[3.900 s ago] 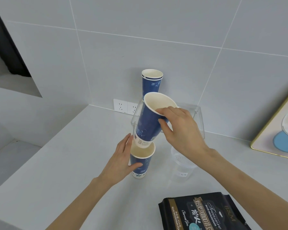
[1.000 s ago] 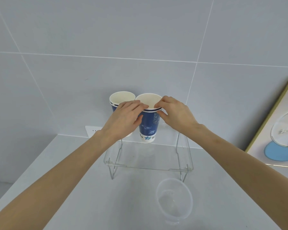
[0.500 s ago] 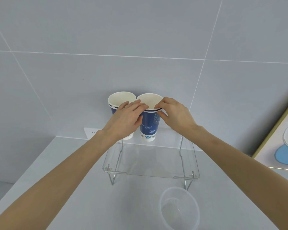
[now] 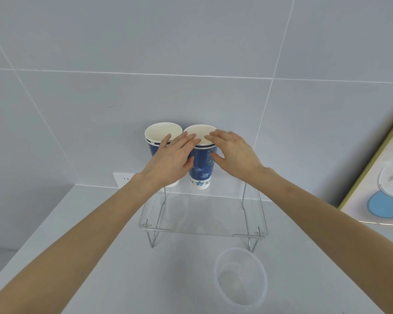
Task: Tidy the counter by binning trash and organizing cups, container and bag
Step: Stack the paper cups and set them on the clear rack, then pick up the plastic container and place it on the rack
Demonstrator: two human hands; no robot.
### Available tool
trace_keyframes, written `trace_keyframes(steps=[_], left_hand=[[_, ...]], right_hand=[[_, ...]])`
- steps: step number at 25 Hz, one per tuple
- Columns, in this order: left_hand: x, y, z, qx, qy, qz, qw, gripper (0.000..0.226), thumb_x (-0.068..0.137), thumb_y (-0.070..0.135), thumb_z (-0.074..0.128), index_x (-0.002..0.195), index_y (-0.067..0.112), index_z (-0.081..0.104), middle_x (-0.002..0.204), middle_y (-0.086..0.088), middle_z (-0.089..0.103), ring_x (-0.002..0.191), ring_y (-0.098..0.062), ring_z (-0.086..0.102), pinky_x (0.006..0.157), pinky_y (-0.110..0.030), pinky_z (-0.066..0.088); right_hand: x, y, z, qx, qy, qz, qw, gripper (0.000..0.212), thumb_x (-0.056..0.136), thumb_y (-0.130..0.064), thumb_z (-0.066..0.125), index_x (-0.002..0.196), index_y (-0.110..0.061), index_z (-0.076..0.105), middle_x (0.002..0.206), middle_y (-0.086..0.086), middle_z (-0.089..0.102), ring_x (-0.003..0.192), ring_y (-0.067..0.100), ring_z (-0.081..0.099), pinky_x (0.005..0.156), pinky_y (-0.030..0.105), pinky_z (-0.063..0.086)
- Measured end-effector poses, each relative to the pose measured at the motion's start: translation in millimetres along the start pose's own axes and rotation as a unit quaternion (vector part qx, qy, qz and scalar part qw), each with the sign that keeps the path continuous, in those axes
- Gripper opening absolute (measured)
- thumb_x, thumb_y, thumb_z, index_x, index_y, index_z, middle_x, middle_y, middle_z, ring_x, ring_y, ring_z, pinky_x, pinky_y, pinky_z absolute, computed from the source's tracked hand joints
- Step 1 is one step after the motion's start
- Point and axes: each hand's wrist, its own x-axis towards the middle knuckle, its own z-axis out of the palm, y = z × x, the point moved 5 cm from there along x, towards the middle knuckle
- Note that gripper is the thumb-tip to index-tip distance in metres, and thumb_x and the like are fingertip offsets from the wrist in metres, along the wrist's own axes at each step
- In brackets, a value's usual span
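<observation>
Paper cups, two blue ones, upright and rim to rim at the back of a clear shelf riser (image 4: 202, 223) against the tiled wall (image 4: 191, 53). Right cup (image 4: 201, 171) framed by both hands: left hand (image 4: 171, 159) with fingers spread across its rim and near wall, right hand (image 4: 233, 154) with fingertips over the far rim and thumb apart beside the wall. Grip on both sides open, loosely touching, clamped on nothing. Left cup (image 4: 161, 137) just behind the left hand, partly hidden.

Likely handling: light, empty, thin-walled, easily dented by a squeeze and easily tipped by a nudge; best taken mid-wall or under the rolled rim, gently. Whether the right cup is a nested stack cannot be told.

Room for moving: wall directly beyond the grip, none to spare there; riser's front edge well nearer the body, open surface between. Below and nearer than the grip, a clear plastic container (image 4: 239, 277) on the desk (image 4: 100, 268), beside the riser's right leg, probably light, fairly stiff and slick. Framed picture (image 4: 377, 177) leaning well right of the grip. Wall socket (image 4: 123, 179) low to the left.
</observation>
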Motion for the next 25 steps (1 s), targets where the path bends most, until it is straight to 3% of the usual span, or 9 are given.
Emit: trace_keyframes(steps=[4,10,15,25], left_hand=[[-14.0,12.1,-4.1,0.0,-0.003,0.011,1.0,0.048,0.093,0.017,0.041,0.139,0.016,0.027,0.153,-0.003,0.025,0.143,-0.019,0.017,0.117,-0.042,0.008],[-58.8,36.0,-5.3,-0.018,-0.017,0.034,0.999,0.048,0.091,0.022,0.045,0.138,0.017,0.031,0.15,-0.001,0.03,0.14,-0.018,0.025,0.117,-0.038,0.017],[-99.9,65.3,9.4,-0.054,-0.068,0.045,0.995,0.044,0.091,0.026,0.047,0.133,0.018,0.038,0.14,-0.001,0.044,0.125,-0.021,0.044,0.104,-0.035,0.037],[-172.4,111.2,83.4,-0.053,-0.201,0.056,0.976,0.046,0.093,0.028,0.043,0.137,0.02,0.031,0.145,0.0,0.038,0.131,-0.019,0.033,0.107,-0.035,0.033]], right_hand=[[-19.9,-1.5,-5.6,-0.037,-0.029,-0.015,0.999,0.047,0.093,-0.018,0.048,0.138,-0.015,0.035,0.151,0.008,0.032,0.139,0.022,0.028,0.117,0.036,0.016],[-71.8,-10.0,-17.8,-0.037,-0.036,-0.036,0.998,0.043,0.094,-0.019,0.046,0.137,-0.017,0.038,0.15,0.006,0.034,0.14,0.021,0.026,0.118,0.036,0.012],[-135.1,-5.0,-0.4,-0.001,-0.05,-0.048,0.998,0.037,0.092,-0.013,0.051,0.129,-0.012,0.05,0.143,0.01,0.044,0.137,0.025,0.034,0.115,0.038,0.023],[-230.8,-5.1,47.1,0.033,-0.155,-0.056,0.986,0.033,0.095,-0.023,0.047,0.127,-0.019,0.052,0.139,0.001,0.05,0.13,0.018,0.044,0.11,0.028,0.031]])
